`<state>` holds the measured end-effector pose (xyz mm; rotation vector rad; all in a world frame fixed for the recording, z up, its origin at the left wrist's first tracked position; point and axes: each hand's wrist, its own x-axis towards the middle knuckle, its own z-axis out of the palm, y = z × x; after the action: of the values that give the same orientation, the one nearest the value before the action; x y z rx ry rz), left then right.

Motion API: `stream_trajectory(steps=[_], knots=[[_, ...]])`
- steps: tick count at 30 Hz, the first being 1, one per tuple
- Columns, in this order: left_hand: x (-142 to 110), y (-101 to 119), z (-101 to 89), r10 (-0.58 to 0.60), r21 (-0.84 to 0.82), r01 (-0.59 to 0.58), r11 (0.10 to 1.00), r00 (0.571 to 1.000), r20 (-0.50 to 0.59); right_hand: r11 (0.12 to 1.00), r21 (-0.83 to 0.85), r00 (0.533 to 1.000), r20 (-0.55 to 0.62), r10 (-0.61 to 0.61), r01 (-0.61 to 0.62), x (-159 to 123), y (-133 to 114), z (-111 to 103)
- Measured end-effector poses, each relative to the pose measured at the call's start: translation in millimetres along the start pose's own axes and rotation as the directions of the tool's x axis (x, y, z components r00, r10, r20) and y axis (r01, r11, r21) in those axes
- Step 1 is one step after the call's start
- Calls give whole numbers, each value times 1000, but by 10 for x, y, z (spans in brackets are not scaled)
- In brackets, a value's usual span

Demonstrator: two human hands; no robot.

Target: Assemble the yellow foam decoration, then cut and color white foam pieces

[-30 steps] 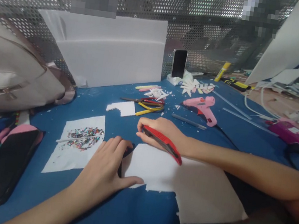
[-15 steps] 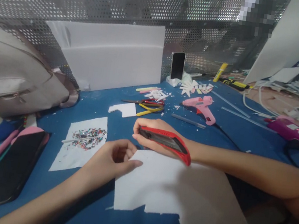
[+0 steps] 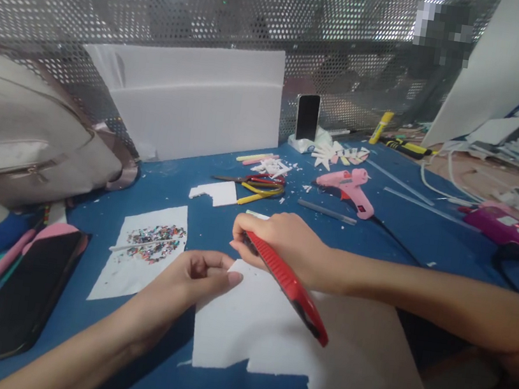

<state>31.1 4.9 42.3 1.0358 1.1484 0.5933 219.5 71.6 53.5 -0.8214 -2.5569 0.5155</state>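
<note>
Head view: a white sheet (image 3: 230,332) is laid on the near part of a blue table (image 3: 156,379); it is judged light, fairly stiff and easily creased, best held at a corner. Its far left corner is pinched by the left hand (image 3: 196,281); a red cutter (image 3: 284,275) is gripped by the right hand (image 3: 288,244). White scraps (image 3: 273,167) are strewn beyond, before a perforated screen (image 3: 267,2).
</note>
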Motion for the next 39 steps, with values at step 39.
stream_trajectory(steps=[39], knots=[[83,-634,-130,764,889,-316,-330,464,448,889,441,990,15,-142,121,-78,370,303]])
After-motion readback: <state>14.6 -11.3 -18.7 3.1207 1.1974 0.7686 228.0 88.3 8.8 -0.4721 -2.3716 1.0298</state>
